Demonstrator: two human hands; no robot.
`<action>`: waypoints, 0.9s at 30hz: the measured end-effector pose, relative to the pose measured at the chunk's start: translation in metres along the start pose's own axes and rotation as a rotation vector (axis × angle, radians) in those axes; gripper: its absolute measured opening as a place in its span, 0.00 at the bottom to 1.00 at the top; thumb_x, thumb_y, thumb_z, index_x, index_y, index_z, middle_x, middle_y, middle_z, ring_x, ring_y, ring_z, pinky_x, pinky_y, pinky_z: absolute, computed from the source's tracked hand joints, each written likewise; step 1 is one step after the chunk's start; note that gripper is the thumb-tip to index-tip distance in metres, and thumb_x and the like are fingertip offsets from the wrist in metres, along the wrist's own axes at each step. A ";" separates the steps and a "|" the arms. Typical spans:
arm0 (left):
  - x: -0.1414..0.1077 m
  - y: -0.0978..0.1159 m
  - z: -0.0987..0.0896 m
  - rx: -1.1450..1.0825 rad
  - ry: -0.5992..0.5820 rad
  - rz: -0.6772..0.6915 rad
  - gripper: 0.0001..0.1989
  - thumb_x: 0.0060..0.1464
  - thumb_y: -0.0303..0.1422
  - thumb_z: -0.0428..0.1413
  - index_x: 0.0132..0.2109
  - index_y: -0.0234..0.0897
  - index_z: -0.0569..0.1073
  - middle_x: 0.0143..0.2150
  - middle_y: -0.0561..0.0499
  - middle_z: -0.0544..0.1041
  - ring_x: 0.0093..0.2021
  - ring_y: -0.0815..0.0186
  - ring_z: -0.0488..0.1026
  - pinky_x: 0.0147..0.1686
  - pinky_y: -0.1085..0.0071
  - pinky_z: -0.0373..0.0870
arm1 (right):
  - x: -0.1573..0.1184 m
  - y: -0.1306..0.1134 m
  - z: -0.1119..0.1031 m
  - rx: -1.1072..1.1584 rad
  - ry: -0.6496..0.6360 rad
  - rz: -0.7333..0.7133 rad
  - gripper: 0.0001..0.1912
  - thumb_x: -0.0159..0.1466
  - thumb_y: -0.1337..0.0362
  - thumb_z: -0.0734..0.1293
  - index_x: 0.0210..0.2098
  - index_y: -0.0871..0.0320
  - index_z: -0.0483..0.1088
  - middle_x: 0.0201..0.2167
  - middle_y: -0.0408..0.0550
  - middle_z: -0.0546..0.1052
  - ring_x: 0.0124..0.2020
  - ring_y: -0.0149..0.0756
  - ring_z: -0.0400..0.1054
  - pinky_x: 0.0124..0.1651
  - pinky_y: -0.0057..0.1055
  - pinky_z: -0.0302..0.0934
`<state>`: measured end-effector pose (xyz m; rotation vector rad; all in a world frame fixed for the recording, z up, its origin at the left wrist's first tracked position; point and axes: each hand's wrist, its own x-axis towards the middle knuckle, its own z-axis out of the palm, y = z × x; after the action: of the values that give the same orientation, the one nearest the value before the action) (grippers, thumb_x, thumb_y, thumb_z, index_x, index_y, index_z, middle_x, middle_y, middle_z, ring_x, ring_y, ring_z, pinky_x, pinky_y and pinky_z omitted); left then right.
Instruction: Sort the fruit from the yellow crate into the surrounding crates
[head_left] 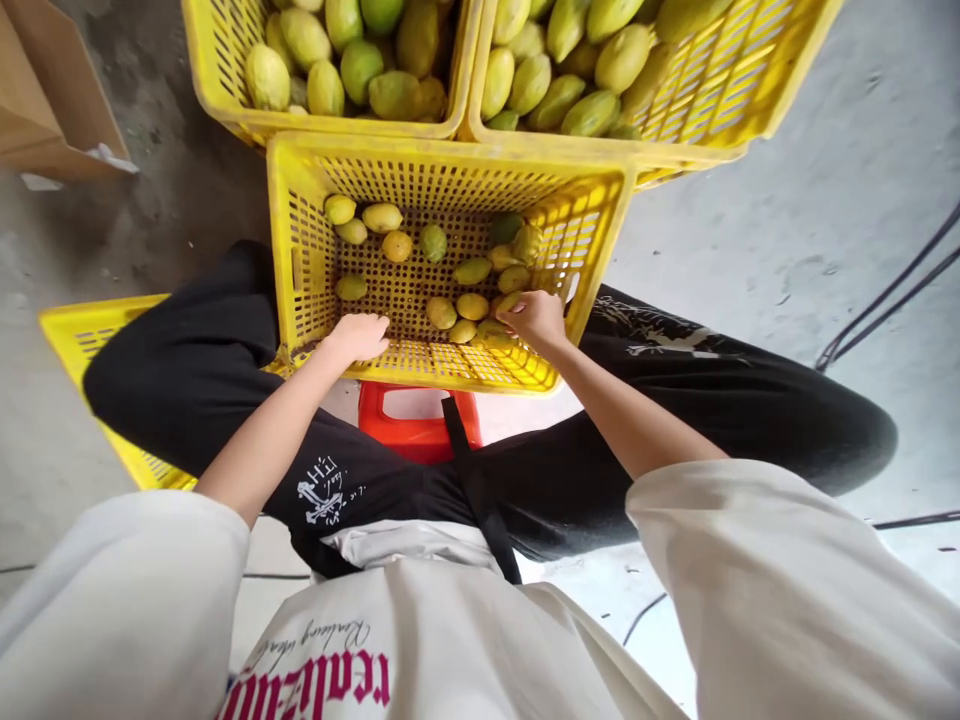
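Our right hand (535, 318) and left hand (361, 338) both reach down into a yellow mesh crate (288, 200); the right hand's fingertips touch a greenish fruit (511, 301), though we cannot tell whether they grip it; the left hand is curled, fingers bent under and partly hidden, so we cannot tell whether it holds anything.

A loose cluster of fruits (472, 306) lies beside and beyond the right hand, some touching one another; just beyond the left hand rests a small green fruit (351, 288), and farther past it a yellow-orange fruit (397, 246); ahead of both hands stand two fuller crates, the far left crate (217, 60) and the far right crate (720, 105).

As we judge it, a tips-only pinch could let the smooth fruit slip and bruise; pushing into the cluster could set neighbours rolling; a hurried sideways move could scrape our right knuckles on the mesh.
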<state>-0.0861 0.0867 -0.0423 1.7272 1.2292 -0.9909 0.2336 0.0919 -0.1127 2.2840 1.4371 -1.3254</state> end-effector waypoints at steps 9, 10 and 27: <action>0.022 -0.058 0.021 -0.050 0.124 -0.307 0.32 0.81 0.28 0.48 0.80 0.18 0.81 0.80 0.20 0.83 0.82 0.34 0.80 0.81 0.47 0.76 | 0.071 -0.007 0.042 -0.171 -0.228 -0.085 0.21 0.72 0.82 0.69 0.54 0.65 0.93 0.48 0.63 0.95 0.63 0.61 0.93 0.68 0.44 0.87; 0.028 -0.060 0.025 -0.055 0.157 -0.327 0.32 0.79 0.25 0.48 0.80 0.14 0.80 0.82 0.18 0.81 0.85 0.33 0.76 0.85 0.46 0.72 | 0.073 -0.009 0.049 -0.225 -0.232 -0.102 0.22 0.73 0.82 0.70 0.56 0.65 0.93 0.54 0.66 0.95 0.67 0.62 0.91 0.72 0.44 0.84; 0.162 -0.064 0.048 -0.300 0.069 -0.404 0.40 0.81 0.29 0.60 0.92 0.27 0.65 0.94 0.16 0.61 0.93 0.27 0.61 0.86 0.34 0.71 | 0.072 0.010 0.132 -0.598 -0.238 -0.124 0.34 0.78 0.66 0.74 0.81 0.67 0.73 0.79 0.82 0.77 0.76 0.71 0.76 0.79 0.58 0.68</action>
<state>-0.1180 0.1153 -0.2180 1.3164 1.7208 -0.9192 0.1732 0.0656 -0.2480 1.6266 1.6301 -0.9724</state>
